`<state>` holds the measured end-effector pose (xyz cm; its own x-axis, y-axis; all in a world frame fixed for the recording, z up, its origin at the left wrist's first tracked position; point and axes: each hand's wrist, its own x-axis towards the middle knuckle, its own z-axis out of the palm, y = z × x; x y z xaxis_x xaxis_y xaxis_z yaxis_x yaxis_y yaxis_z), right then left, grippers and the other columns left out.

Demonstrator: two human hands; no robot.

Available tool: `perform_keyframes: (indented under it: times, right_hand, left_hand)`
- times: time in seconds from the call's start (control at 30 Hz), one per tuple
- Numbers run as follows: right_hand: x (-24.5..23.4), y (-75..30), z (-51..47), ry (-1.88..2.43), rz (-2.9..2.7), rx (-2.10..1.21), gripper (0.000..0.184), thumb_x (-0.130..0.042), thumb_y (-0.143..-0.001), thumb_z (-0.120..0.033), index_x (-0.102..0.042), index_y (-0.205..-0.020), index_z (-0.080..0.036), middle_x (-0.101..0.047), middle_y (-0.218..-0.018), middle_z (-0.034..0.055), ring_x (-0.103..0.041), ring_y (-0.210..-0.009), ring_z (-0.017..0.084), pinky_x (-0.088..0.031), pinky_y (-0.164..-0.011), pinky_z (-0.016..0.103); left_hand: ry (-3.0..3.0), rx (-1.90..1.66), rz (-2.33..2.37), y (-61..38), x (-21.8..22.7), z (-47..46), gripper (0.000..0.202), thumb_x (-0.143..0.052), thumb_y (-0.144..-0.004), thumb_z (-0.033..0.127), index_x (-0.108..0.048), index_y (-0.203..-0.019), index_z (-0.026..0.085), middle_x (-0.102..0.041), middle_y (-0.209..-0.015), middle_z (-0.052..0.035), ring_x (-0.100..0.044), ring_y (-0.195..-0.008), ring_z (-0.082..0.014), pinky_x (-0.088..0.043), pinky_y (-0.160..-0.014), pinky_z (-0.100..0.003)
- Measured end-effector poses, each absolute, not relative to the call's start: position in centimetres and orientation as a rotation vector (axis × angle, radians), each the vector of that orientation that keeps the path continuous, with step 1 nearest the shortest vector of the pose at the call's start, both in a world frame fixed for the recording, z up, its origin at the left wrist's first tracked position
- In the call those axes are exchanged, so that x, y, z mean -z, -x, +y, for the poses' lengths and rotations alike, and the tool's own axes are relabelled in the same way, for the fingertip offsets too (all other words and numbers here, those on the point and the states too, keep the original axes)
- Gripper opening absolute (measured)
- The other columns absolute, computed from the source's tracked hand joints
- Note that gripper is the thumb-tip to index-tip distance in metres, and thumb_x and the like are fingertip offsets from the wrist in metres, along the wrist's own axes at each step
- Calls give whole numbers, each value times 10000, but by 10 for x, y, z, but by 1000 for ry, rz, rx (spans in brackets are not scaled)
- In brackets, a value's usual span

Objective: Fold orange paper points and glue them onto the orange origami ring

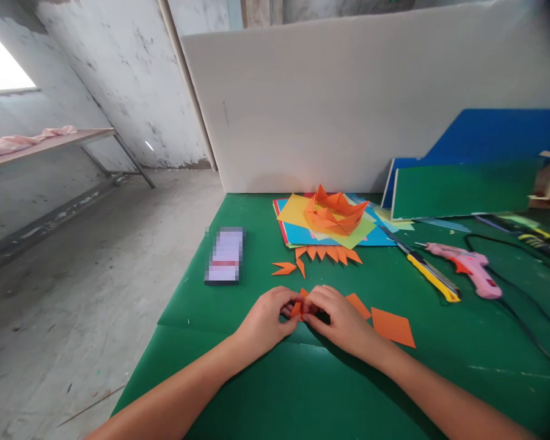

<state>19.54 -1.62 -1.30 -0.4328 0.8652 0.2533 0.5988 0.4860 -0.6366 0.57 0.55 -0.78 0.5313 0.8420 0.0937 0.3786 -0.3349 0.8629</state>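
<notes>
Head | orange paper (pixel 296 310) | pinched — between left grip (pixel 266 313) and right grip (pixel 337 313)

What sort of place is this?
It looks like a makeshift craft corner, though I can't be sure: a pink glue gun, a yellow utility knife and folded orange paper pieces lie on a green table.

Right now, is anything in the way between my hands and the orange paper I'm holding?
Nothing visible: your left hand and right hand both pinch the orange paper directly. An orange square lies to the right of them and the phone off to the left, neither in between.
</notes>
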Motion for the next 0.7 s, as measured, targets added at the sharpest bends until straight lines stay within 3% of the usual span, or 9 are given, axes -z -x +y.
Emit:
perform_keyframes:
  times: [0.2,0.43,0.6,0.7]
  right_hand:
    - [15,-199,-18,1163,-2217,-631,80,-557,-922,-214,-620,-872,-217,-598,-843,21,-533,-833,178,-442,-709,312]
    - [11,-205,-25,1082,-2427,-342,168,-493,-958,-250,-654,-932,-211,-641,-922,57,-551,-829,191,-448,-694,331]
    - [10,-204,-29,1082,-2465,-237,182,-462,-965,-215,-641,-959,-181,-643,-919,70,-556,-823,194,-443,-695,330]
    - [11,-203,-31,1080,-2472,-208,194,-448,-970,-209,-639,-949,-180,-641,-896,66,-551,-805,190,-434,-692,327]
  left_hand:
    - [-1901,-698,990,-5,12,5,309,-588,-721,92,-653,-1021,129,-617,-967,-68,-624,-774,-139,-553,-723,-256]
    - [-1900,-670,966,-3,9,5,378,-550,-689,39,-658,-1039,132,-613,-967,-62,-607,-744,-125,-534,-692,-233]
    - [-2033,-631,985,3,-1,8,307,-495,-721,23,-726,-840,186,-612,-900,-24,-582,-715,-102,-464,-620,-190]
    - [-2115,-564,977,7,-6,9,316,-486,-733,21,-742,-765,203,-619,-868,-9,-591,-740,-103,-455,-649,-190]
